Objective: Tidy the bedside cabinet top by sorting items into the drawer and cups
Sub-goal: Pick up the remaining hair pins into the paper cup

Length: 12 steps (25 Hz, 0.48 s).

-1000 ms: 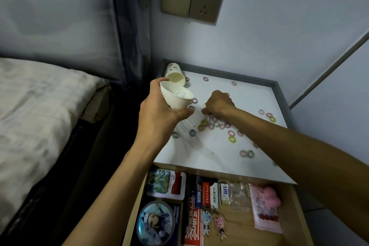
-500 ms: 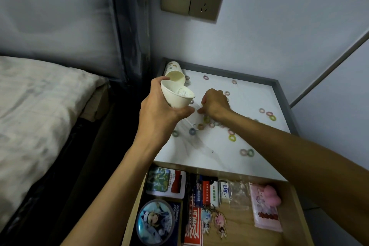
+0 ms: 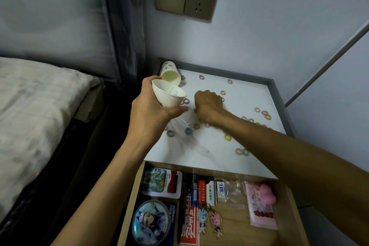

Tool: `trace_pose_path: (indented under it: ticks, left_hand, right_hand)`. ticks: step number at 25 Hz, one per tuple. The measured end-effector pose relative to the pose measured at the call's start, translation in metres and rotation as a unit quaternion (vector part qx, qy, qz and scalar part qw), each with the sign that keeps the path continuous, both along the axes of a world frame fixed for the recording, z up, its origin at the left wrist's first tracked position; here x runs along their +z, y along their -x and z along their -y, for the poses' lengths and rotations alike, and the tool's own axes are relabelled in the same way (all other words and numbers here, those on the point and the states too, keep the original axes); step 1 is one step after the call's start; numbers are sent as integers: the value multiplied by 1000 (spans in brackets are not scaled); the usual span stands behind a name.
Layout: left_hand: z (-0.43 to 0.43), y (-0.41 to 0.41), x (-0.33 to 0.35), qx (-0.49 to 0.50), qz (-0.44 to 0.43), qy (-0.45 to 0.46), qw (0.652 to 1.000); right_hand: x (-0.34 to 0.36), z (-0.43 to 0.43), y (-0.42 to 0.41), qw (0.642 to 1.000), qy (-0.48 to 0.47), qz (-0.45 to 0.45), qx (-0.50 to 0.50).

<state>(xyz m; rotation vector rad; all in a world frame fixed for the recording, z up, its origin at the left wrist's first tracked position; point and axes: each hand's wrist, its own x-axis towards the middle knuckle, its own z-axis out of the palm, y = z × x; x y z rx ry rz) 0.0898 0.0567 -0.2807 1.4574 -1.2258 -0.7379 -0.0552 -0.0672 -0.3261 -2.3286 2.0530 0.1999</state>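
Over the desk (image 3: 209, 146), left hand (image 3: 151, 112) wraps the light, crushable paper cup (image 3: 167, 98) mid-wall; right hand (image 3: 208, 106) curls over tiny rings (image 3: 227, 137), can't tell if it's got one.

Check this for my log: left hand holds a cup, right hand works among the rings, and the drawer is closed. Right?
No: the head view shows the drawer open. The left hand does hold a cup; the right hand is among the rings.

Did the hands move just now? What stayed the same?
The right hand slid a little left across the cabinet top, closer to the cup; what it holds is hidden. The left hand kept gripping the tilted cup, and the other cup stayed lying on its side.
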Motion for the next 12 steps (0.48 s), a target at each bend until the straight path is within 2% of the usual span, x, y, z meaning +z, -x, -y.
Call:
trace_pose_path:
  ticks: [7, 12]
  left_hand:
    - [0, -3, 1, 0, -5, 3, 1000]
    - [-2, -5, 2, -2, -4, 6, 1000]
  right_hand:
    - [4, -12, -2, 997, 8, -59, 47]
    - [4, -13, 1, 996, -22, -69, 55]
